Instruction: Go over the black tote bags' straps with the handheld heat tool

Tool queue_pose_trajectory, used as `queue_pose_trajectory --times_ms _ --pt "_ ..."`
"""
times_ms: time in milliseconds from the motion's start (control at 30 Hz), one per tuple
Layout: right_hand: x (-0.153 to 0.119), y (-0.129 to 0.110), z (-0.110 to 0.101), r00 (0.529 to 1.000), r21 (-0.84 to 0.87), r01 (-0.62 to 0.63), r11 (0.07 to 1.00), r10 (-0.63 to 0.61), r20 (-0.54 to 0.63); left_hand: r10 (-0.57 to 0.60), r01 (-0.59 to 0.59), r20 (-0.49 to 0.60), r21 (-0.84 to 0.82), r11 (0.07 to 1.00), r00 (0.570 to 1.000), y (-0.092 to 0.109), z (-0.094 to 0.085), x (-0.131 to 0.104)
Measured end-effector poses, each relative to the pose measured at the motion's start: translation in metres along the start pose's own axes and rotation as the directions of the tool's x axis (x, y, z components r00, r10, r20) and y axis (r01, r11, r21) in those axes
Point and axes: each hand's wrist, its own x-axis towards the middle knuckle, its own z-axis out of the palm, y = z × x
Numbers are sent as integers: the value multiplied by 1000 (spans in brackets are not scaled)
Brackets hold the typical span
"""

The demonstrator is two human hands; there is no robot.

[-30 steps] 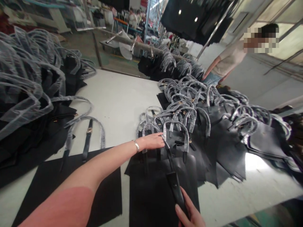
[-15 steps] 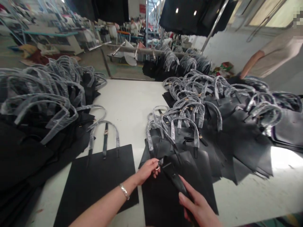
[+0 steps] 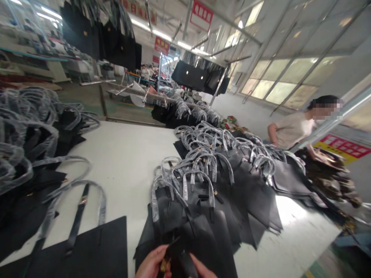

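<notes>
Low in the view, my left hand point(image 3: 153, 263) is closed on a black strap with a gold buckle point(image 3: 164, 265). Just right of it, my right hand point(image 3: 201, 266) grips a dark strap piece point(image 3: 188, 262), partly cut off by the bottom edge. Both hands are over a black bag panel point(image 3: 220, 239) with plastic-wrapped handles. At the left lies another black bag point(image 3: 95, 251) with wrapped handles and a buckled strap point(image 3: 77, 220) standing up between them.
The white table point(image 3: 130, 154) shows between a left heap of black bags point(image 3: 29, 197) and a right heap point(image 3: 232, 177). Beyond it are a metal rack point(image 3: 127, 88) and hanging bags point(image 3: 199, 77). A person point(image 3: 292, 127) stands at the right behind the bags.
The view has tilted up and turned right, bringing windows and the person's upper body into sight. Both hands now sit lower in the picture, closer together, still on the strap pieces.
</notes>
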Motion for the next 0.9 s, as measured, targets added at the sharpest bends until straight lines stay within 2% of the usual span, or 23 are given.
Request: queue_pose_trajectory --times_ms 100,167,300,400,467,567,667,800,900 --pt "-26 -1 -1 996 68 -89 994 90 -21 -75 62 -87 -143 988 993 0 14 -17" --pt "-36 -1 -5 991 67 -135 989 136 -11 -52 33 -134 -144 989 990 -4 18 -21" --pt "-47 6 -10 971 49 -235 971 232 48 181 -178 -175 36 983 968 -19 18 -22" --pt "-52 11 -7 961 61 -268 961 262 91 300 -262 -200 197 945 933 -26 17 -23" --pt "-52 10 -3 955 65 -280 958 271 119 357 -295 -169 309 904 919 -26 16 -23" --pt "-47 4 1 949 95 -306 947 295 111 393 -305 -135 426 852 910 -21 14 -22" --pt "-44 1 3 952 129 -304 944 297 67 401 -293 -152 467 835 903 -19 12 -22" --pt "-44 6 2 946 101 -319 942 312 85 405 -271 -152 529 804 902 -25 15 -22" --pt "-38 7 3 966 99 -257 961 259 -7 401 -254 -139 580 774 906 -26 15 -18"
